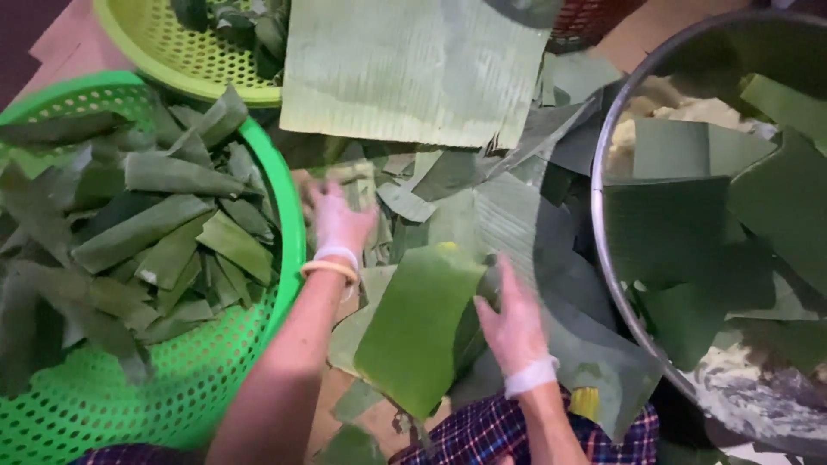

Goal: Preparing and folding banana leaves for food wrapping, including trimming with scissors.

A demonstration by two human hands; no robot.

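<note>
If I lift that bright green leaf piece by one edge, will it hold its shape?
Probably not: the leaf piece looks thin and already curves under the right hand, so it should droop. Likely light. Ragged edges on nearby scraps suggest it tears along its ribs.

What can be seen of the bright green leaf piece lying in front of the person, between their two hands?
The bright green banana-leaf piece is a roughly rectangular cut sheet with fine parallel veins and a smooth, matte face. It lies tilted on a heap of darker leaf scraps, its lower corner pointing toward the person's checked garment. Its right edge curls upward where the gloved right hand rests against it. The gloved left hand is apart from it, on the scraps farther away.
</note>
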